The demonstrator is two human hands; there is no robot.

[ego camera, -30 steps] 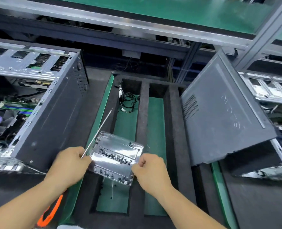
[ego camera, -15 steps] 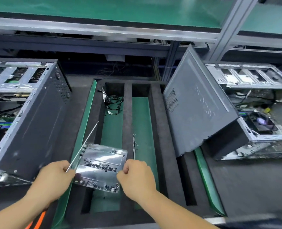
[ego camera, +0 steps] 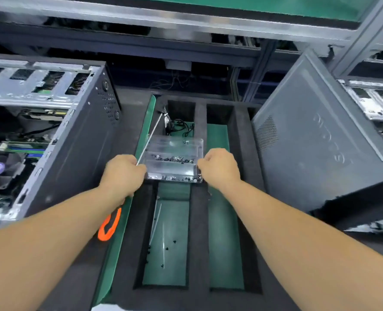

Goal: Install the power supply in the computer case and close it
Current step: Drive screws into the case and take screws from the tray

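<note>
My two bare forearms reach forward over a black foam tray [ego camera: 199, 221] with long green-floored slots, where a few loose screws [ego camera: 167, 248] and a thin white tie lie in the slot nearest me. An orange loop [ego camera: 108, 225] shows beneath my left wrist, just left of the foam tray's green edge. Further along, both my hands meet at a clear plastic screw box [ego camera: 175, 151] held above the tray's slots: my left hand [ego camera: 122, 173] is curled at the box's left near corner with a slim metal screwdriver shaft [ego camera: 150, 138] running out of the fist and slanting away toward the tray's far end, while my right hand [ego camera: 219, 169] is curled at the box's right near edge, fingers clenched on its rim. Small dark screws sit in rows inside the box. Beyond the box, a bundle of black cables [ego camera: 181, 127] lies in the tray's far-left slot. Left of the tray stands an open computer case [ego camera: 80, 149], its dark rear panel turned toward the tray and a fan and boards visible inside. Right of the tray a grey side panel [ego camera: 320, 153] leans tilted against a second open case [ego camera: 374, 102]. I cannot pick out the power supply anywhere.
</note>
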